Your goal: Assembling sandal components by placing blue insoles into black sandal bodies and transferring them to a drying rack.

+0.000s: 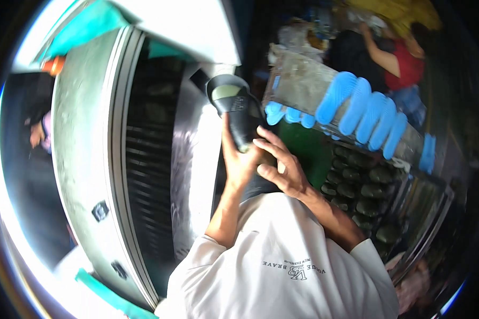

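Note:
A black shoe-like piece (241,114), with a pale green part inside its dark rim, points away from me in front of my chest. My left hand (240,165) holds its near, narrow end, one finger stretched along its left side. My right hand (283,169) is just to the right of that end, fingers apart and fingertips close to my left hand. Whether those fingertips touch the piece, I cannot tell. Motion blur softens the hands, and the underside of the piece is hidden.
Blue shoe soles (356,114) line the edge of a grey table (298,72) at right. Below it is a rack of dark rounded pieces (364,186). A long metal-edged machine or conveyor (90,154) runs along my left. A person in red (404,64) works at far right.

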Available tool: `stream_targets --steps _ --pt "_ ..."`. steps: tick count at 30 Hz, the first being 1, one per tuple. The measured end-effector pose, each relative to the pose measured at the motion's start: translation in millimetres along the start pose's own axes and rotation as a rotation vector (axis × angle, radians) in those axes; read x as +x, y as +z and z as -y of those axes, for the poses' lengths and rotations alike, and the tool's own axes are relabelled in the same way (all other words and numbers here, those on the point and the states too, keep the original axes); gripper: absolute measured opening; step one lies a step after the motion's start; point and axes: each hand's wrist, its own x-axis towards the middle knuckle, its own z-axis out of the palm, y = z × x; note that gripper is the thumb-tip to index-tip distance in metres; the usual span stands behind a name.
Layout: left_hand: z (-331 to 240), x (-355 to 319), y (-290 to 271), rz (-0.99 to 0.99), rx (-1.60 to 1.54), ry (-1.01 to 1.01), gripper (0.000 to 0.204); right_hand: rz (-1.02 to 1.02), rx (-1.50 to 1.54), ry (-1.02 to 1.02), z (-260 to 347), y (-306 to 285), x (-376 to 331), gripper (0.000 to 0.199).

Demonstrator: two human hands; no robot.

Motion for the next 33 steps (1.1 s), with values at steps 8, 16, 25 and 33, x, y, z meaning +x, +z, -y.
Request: stream_targets --steps 8,16,25,33 --pt "245 100 -206 -0.844 -0.274 -0.497 0.091 -0.137 -0.157 0.462 -49 -40 -46 0.028" --pt "371 164 -376 -0.441 1.007 -0.281 0.054 -0.765 -1.036 0.556 -29 -199 -202 0.028" --pt "69 156 54 0.419 -0.304 -0.190 0.042 -1.317 -1.661 0.983 26 -280 -472 0.063" --pt "72 174 296 0.670 0.410 0.365 0.043 -1.359 -1.344 1.243 -3 -311 -444 0.083"
